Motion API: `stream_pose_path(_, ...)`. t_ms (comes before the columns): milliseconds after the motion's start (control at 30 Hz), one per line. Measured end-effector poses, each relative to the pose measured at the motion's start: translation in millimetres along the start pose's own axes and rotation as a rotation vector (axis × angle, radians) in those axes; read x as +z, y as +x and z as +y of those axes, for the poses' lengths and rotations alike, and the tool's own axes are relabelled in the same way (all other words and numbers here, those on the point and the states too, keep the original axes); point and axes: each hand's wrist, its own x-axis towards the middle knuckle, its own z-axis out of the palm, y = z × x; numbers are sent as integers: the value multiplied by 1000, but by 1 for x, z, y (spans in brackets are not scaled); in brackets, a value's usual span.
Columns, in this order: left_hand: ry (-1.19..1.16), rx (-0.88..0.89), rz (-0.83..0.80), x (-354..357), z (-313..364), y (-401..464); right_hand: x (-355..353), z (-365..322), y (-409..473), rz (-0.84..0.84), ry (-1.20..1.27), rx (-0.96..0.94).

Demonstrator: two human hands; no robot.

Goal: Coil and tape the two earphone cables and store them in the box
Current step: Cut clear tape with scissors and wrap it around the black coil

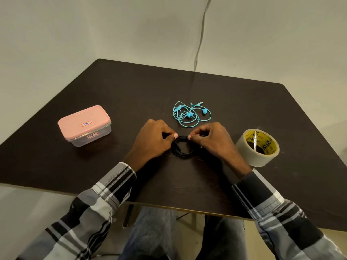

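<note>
Head view: the black cable coil (182, 148) is pinched at its far rim by the left hand (152, 140) and right hand (212, 140), flat on the table (131, 87); the tape roll (257, 147) is just right of the right hand, nearer it, while the lidded box (84, 125) lies left and the blue earphones (191, 113) stay loose beyond

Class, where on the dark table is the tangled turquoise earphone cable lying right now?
In the head view, the tangled turquoise earphone cable lies mid-table, just beyond both hands, right of the pink-lidded plastic box.

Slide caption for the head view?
Both hands pinch the coiled black cable; blue earphones lie loose.
</note>
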Motion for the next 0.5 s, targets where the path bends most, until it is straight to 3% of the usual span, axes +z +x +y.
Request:
stream_pose_path(267,-60,-26,-51,-14,8,19,-13,-5,13,153,116,-45)
stream_pose_path(500,-111,-64,-27,-27,10,27,-24,-4,10,181,154,-83)
